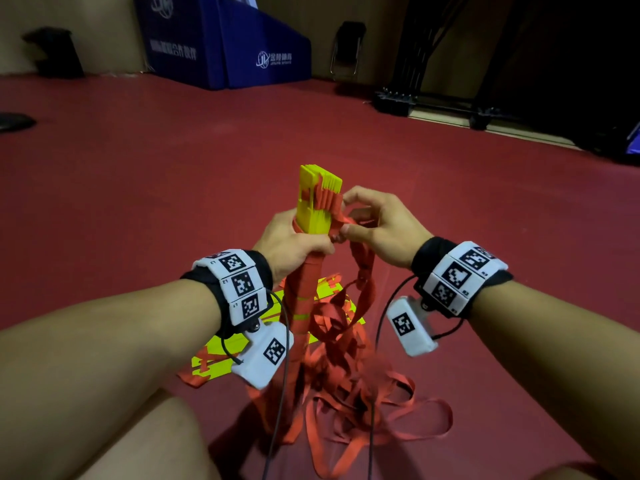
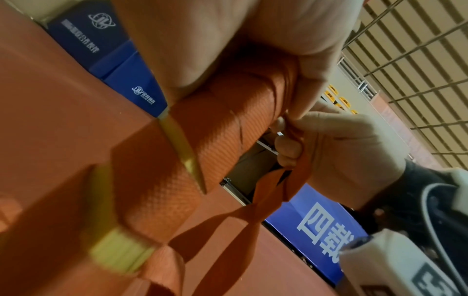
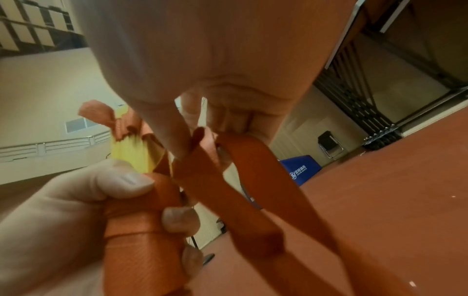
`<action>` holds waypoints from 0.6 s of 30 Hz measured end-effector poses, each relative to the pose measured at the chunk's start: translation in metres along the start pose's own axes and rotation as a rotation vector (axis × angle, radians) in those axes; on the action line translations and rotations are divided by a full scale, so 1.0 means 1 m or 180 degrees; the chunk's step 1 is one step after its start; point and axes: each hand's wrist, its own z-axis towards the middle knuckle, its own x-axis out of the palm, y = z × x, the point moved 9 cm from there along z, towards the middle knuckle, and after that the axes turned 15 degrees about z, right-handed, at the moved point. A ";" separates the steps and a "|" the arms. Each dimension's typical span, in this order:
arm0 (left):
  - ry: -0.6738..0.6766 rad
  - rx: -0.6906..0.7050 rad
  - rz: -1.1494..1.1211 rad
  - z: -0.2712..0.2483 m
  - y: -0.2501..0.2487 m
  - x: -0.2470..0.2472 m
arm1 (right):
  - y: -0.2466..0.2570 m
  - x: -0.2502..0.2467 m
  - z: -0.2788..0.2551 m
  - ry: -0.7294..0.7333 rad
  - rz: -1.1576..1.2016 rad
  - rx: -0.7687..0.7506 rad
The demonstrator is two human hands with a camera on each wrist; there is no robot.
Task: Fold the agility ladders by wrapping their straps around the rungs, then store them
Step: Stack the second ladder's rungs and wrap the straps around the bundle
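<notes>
The left hand is clamping around the bundle of yellow rungs, holding it upright so that the wound turns below the fist are staying tight while the top end is standing free for the next turn. Just right of the bundle, the right hand is pinching the red strap between thumb and fingers, touching the bundle's edge — probably feeding another wrap across the bare yellow part. Below the bundle, loose strap is lying in a tangled heap on the red floor, so a good deal of wrapping is likely remaining. Beside the bundle's lower end, a second ladder is lying flat and unfolded. No bag or box for storage is showing near the bundle — only blue padded blocks well beyond it, by the wall.
</notes>
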 end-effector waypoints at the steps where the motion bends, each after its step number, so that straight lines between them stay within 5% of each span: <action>1: -0.0005 -0.0041 -0.0012 0.000 0.001 0.001 | 0.001 0.001 0.000 0.0009 -0.0163 -0.0008; 9: 0.0147 -0.0348 -0.0217 -0.004 0.004 0.008 | -0.001 0.013 0.000 0.0445 -0.0827 0.0156; 18: 0.0110 -0.0434 -0.0221 0.002 0.008 0.001 | -0.012 -0.002 0.000 0.0007 0.0635 0.0464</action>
